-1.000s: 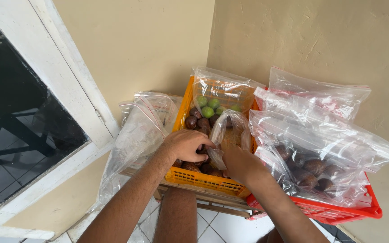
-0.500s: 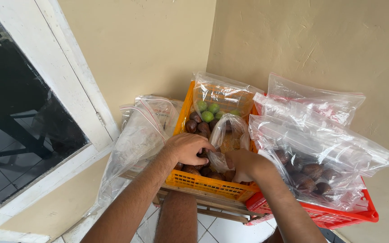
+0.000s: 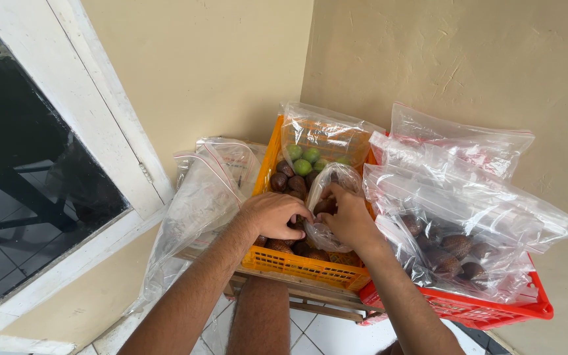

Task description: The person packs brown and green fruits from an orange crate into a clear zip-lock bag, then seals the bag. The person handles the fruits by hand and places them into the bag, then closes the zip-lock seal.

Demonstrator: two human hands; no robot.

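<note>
Nearest the camera, at frame bottom, white floor tiles (image 3: 336, 332) are seen, w/ a bare leg (image 3: 261, 315) below the crates. Just above, a wooden table (image 3: 310, 299) edge is seen carrying an orange crate (image 3: 297, 263) & a red crate (image 3: 468, 309), set side by side, touching.

Over the orange crate's near part, the left hand (image 3: 272, 213) is curled, fingers bent onto brown scaly fruit (image 3: 283, 183) lying in the crate; whether one is actually pinched can't be told. Just beside it, the right hand (image 3: 350, 220) is closed on a small clear plastic bag (image 3: 333, 181), grip clenched around its lower part, w/ dark fruit seen through the film. The bag is held upright inside the orange crate, between both hands.

Further back in that crate, green round fruit (image 3: 302, 161) are piled, w/ a large clear bag (image 3: 323, 131) standing behind. Left of the crate, zip bags w/ red seals (image 3: 212, 184) are draped. In the red crate, more clear bags (image 3: 455, 197) are stacked, brown fruit inside.

Farthest off, beige walls (image 3: 442, 59) meet at a corner; a white-framed window (image 3: 93, 131) is seen at left.
</note>
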